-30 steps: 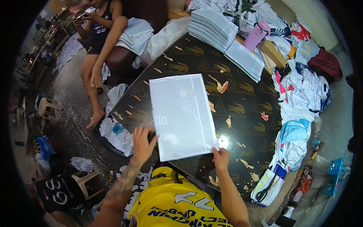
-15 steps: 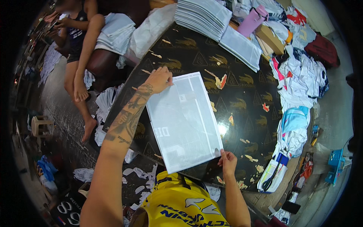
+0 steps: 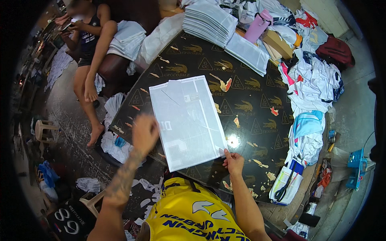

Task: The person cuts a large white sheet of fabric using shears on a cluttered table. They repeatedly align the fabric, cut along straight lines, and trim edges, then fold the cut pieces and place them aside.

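A folded white garment in a clear plastic bag [image 3: 189,124] lies flat on the dark patterned tabletop [image 3: 257,120] in front of me. Pale lettering and a small tag show through the plastic. With thumb and fingers, my right hand [image 3: 234,162] pinches the bag's near right corner. My left hand [image 3: 144,132] is off the bag, just beyond its left edge, and motion smears its fingers. Farther back, a tall stack of similar flat white packages [image 3: 209,24] stands beside a lower pile of white packages [image 3: 247,54].
A pink tumbler [image 3: 259,26] and a cardboard box [image 3: 278,44] stand at the back right. Heaped white clothes [image 3: 313,84] line the right edge, with black scissors [image 3: 283,190] on a packet nearby. Another person [image 3: 86,44] sits at the far left near a plastic stool [image 3: 44,130].
My left hand has let go of the bag's far left corner and swung back toward me. The right hand keeps its corner; the bag appears slightly higher in view.
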The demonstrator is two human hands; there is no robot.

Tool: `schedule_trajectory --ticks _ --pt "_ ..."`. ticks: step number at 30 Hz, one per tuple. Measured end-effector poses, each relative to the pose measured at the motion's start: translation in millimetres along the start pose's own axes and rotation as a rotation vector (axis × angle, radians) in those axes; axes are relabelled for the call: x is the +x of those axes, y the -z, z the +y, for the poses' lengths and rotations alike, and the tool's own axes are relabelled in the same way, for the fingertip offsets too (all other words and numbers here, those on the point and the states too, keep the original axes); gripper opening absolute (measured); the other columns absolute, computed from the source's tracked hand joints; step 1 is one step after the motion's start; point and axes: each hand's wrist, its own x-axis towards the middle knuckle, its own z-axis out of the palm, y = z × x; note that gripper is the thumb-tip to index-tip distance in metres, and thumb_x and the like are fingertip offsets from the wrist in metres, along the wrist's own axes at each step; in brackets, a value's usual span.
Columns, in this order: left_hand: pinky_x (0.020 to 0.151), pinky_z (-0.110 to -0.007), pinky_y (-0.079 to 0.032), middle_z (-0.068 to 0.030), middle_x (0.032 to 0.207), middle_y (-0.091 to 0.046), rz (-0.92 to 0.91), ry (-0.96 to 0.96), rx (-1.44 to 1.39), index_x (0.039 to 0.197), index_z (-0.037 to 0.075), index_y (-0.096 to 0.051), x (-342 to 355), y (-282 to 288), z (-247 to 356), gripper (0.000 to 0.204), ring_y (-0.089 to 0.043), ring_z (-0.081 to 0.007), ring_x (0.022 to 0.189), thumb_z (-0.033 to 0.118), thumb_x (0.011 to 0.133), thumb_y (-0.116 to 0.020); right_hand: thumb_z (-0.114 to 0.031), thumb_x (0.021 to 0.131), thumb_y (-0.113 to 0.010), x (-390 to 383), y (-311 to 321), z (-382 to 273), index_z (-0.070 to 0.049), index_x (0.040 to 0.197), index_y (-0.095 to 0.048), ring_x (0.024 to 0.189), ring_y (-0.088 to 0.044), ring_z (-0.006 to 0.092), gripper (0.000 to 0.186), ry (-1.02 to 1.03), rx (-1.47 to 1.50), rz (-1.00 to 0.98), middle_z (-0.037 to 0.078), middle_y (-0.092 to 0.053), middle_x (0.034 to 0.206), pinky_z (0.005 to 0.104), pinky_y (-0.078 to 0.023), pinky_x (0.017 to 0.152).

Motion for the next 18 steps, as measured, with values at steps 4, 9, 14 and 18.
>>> schedule_trajectory --ticks 4,9,14,18 --pt "0.098 -0.049 -0.044 -0.0142 0.112 -0.06 -0.262 -0.245 -0.085 0.106 0.004 -0.064 -121 -34 33 0.038 -0.057 -0.0376 0.11 0.033 0.091 -0.082 -0.023 0.099 -0.082 11 -1 3 0.0 0.094 -0.067 0.054 -0.066 0.0147 0.028 0.111 -0.131 -0.094 0.007 -0.068 0.071 0.028 -0.047 0.046" --pt "0.098 -0.046 -0.045 -0.0143 0.111 -0.059 -0.214 -0.04 -0.078 0.107 0.003 -0.062 -167 -40 37 0.027 -0.057 -0.0363 0.114 0.023 0.096 -0.077 -0.009 0.101 -0.076 -10 15 -4 -0.002 0.108 -0.061 0.059 -0.065 0.0132 0.018 0.131 0.103 -0.228 0.007 -0.073 0.085 0.0277 -0.048 0.051" --pt "0.085 -0.044 -0.05 -0.0179 0.104 -0.066 0.076 0.18 -0.387 0.109 -0.001 -0.065 -135 12 58 0.011 -0.065 -0.0371 0.096 0.004 0.1 -0.067 -0.017 0.104 -0.074 -41 33 -58 -0.002 0.109 -0.07 0.07 -0.065 0.0096 0.017 0.348 0.103 -0.298 0.003 -0.074 0.085 0.0258 -0.047 0.062" --pt "0.067 -0.039 -0.054 -0.0199 0.084 -0.072 0.244 0.223 -0.398 0.104 -0.003 -0.079 -45 6 -2 0.016 -0.071 -0.0313 0.072 0.011 0.097 -0.078 -0.032 0.108 -0.071 -9 -1 -128 0.001 0.101 -0.074 0.074 -0.065 0.0095 0.033 0.615 -0.098 -0.316 0.005 -0.075 0.082 0.0274 -0.049 0.069"
